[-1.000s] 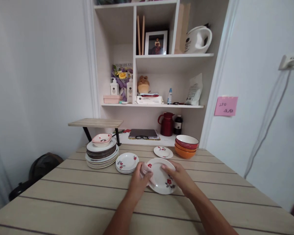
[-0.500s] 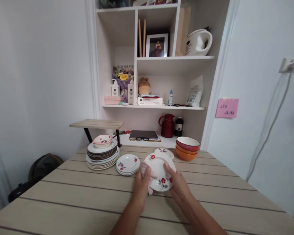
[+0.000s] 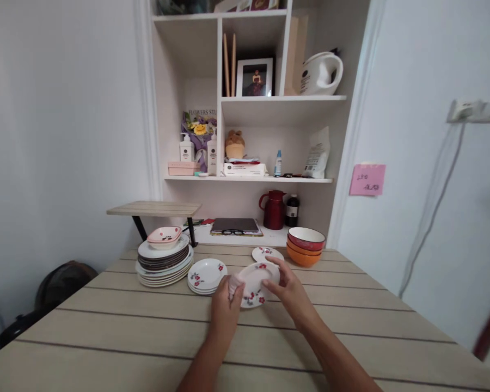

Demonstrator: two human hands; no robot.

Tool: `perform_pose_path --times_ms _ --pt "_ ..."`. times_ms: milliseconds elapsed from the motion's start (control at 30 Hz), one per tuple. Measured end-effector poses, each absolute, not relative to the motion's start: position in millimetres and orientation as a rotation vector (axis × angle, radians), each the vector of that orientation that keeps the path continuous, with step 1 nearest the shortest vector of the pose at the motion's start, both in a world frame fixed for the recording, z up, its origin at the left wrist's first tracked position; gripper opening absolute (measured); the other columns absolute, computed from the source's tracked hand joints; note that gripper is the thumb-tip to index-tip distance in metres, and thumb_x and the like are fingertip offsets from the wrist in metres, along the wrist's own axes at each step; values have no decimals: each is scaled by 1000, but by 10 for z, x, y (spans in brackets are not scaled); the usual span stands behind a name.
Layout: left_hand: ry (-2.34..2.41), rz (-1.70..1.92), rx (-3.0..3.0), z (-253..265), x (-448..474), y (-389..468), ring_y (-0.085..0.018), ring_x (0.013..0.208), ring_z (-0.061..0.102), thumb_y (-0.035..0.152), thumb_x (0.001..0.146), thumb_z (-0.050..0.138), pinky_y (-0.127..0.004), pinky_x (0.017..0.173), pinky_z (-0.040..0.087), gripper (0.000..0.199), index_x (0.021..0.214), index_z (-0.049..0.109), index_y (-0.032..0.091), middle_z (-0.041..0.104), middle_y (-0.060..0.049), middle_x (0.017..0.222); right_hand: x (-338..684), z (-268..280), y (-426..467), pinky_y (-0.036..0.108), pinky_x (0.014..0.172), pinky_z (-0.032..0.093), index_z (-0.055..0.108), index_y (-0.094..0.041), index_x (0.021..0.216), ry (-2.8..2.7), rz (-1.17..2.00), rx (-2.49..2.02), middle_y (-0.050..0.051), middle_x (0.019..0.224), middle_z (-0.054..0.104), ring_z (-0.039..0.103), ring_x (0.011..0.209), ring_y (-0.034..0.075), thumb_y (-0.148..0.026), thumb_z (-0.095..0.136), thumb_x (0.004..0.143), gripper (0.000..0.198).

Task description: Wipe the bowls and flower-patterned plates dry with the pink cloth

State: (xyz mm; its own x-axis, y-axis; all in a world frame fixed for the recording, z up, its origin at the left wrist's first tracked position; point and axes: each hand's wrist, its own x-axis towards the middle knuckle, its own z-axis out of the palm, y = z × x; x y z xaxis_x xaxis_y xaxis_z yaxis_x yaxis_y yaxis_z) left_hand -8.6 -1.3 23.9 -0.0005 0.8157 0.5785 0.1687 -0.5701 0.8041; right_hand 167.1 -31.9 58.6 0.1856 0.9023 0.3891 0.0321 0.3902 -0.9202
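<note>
A small white plate (image 3: 255,281) with red flowers is held tilted above the table between both hands. My left hand (image 3: 224,306) pinches its left edge through a pale pink cloth (image 3: 235,284). At the right rim, my right hand (image 3: 289,294) grips the plate with the thumb on its face and the fingers at the edge, partly hidden. Just behind it lies another flowered plate (image 3: 265,253). A short stack of matching plates (image 3: 207,274) sits left of my left hand.
Far left stands a taller plate stack (image 3: 163,267) topped by square bowls (image 3: 164,236), near a small raised wooden stand (image 3: 154,209). Nested orange and red bowls (image 3: 305,251) are at right. Behind are a laptop (image 3: 234,225), glasses (image 3: 232,232) and a red jug (image 3: 274,210).
The plate has tilted and moved slightly left and down. My right hand has shifted its grip to the upper right rim, and the cloth is bunched at the left edge. The view has shifted a little.
</note>
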Motion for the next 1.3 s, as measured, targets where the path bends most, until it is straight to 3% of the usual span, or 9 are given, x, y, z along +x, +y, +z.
perform_pose_path --times_ms 100,267,367,500,633,867,1000,1200,1300 --pt "1035 1584 2041 192 -116 0 -28 102 64 19 81 57 -42 92 49 26 104 69 21 70 -10 104 1767 626 -328 45 98 43 56 -30 133 -1425 402 -1114 5 119 71 63 109 27 -22 70 75 60" --pt "1076 1610 2376 119 -122 3 -25 109 62 1 72 48 -43 97 49 50 112 67 24 67 -10 116 1709 633 -375 47 100 35 74 -29 91 -1883 -13 -1141 5 96 77 61 109 29 -14 65 79 22" --pt "1043 1610 2291 170 -98 -28 -25 105 62 5 73 51 -41 92 51 42 108 68 24 67 -9 110 1668 635 -400 37 84 43 72 -26 85 -1925 93 -1136 4 85 75 64 87 24 -18 59 85 16" --pt "968 1577 1890 260 -68 -64 -22 84 63 25 80 60 -31 76 52 14 92 69 22 66 -5 88 1681 652 -415 29 66 42 70 -23 80 -1725 389 -1102 2 75 70 60 71 20 -35 59 89 18" --pt "885 1527 1596 274 -48 -64 -19 72 62 44 82 65 -27 70 51 23 83 67 21 66 -2 75 1680 671 -418 27 60 38 70 -21 81 -1389 566 -1057 -1 71 65 53 66 18 -43 67 82 22" --pt "832 1575 1356 259 74 -115 -25 98 66 54 79 68 -32 91 49 43 102 69 18 73 -9 101 1445 622 -406 33 72 52 66 -23 116 -799 1061 -739 4 97 76 66 83 23 -49 77 72 52" --pt "880 1580 1302 273 72 -139 -25 95 67 56 79 68 -31 89 49 45 100 70 17 74 -10 102 1419 605 -399 37 79 54 65 -21 118 -812 1224 -675 8 104 76 68 92 26 -48 78 72 55" --pt "1005 1605 1596 251 -8 -89 -25 86 66 47 88 58 -35 84 50 31 92 69 18 73 -9 90 1648 561 -324 31 65 50 68 -20 104 -1176 802 -1037 2 86 74 64 75 22 -36 77 72 37" --pt "1051 1672 1870 192 -44 -35 -26 95 65 29 88 55 -38 89 49 19 99 68 20 72 -10 98 1730 537 -305 35 73 51 67 -24 112 -1374 490 -1147 2 90 74 65 78 23 -25 71 75 37"
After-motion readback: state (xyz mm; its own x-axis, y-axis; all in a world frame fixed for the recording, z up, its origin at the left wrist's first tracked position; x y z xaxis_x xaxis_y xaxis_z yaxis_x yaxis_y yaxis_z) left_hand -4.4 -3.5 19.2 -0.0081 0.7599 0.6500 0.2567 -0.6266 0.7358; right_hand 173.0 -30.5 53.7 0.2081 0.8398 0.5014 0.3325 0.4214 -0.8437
